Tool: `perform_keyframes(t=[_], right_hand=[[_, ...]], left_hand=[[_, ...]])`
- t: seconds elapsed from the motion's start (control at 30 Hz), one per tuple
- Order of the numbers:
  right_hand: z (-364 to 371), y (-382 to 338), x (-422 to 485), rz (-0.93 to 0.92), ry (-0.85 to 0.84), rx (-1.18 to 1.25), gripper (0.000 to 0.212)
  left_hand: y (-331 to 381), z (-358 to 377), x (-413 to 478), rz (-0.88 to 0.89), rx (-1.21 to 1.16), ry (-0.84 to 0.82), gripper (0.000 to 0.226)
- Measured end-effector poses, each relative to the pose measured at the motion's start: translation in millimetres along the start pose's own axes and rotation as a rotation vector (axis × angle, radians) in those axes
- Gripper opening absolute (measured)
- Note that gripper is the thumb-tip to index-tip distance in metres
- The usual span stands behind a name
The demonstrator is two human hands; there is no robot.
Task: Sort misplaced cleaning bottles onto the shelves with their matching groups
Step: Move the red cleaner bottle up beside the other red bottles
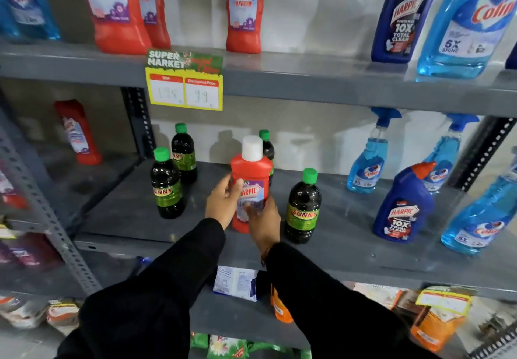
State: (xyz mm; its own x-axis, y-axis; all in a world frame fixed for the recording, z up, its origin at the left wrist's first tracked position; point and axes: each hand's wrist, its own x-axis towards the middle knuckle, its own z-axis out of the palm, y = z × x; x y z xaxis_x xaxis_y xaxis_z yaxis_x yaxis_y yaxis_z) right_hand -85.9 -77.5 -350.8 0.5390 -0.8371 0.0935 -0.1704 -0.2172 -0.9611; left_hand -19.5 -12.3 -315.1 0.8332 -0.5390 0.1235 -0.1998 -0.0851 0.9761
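A red Harpic bottle (253,172) with a white cap stands upright on the middle shelf (126,213), among several dark green-capped Sunny bottles (167,188). Both hands grip it: my left hand (223,205) wraps its left side and my right hand (264,220) covers its lower front. More red Harpic bathroom cleaner bottles (117,12) stand on the top shelf (307,79), and another red one (77,132) is in the left bay. A blue Harpic bottle (402,205) stands among blue Colin spray bottles (366,160) on the right.
A yellow price tag (184,80) hangs from the top shelf's edge. Blue Harpic (402,17) and Colin bottles (470,23) stand top right. Pouches and packets (430,322) fill the lower shelf. A slotted steel upright (50,219) divides the bays at left.
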Motion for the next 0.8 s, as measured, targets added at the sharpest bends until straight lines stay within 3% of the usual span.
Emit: perform_keyframes(t=[0.2, 0.33, 0.53, 0.8], right_hand=[[0, 6, -46, -0.132, 0.096, -0.044, 0.046], [-9, -22, -67, -0.297, 0.197, -0.062, 0.054], [-41, -96, -89, -0.554, 0.358, 0.066, 0.061], [-82, -227, -88, -0.77, 0.318, 0.128, 0.057]], left_hand=[[9, -10, -40, 0.098, 0.065, 0.047, 0.042], [35, -17, -65, 0.288, 0.104, 0.172, 0.044], [97, -30, -91, 0.603, 0.034, 0.226, 0.049], [230, -77, -83, 0.793, -0.076, 0.263, 0.05]])
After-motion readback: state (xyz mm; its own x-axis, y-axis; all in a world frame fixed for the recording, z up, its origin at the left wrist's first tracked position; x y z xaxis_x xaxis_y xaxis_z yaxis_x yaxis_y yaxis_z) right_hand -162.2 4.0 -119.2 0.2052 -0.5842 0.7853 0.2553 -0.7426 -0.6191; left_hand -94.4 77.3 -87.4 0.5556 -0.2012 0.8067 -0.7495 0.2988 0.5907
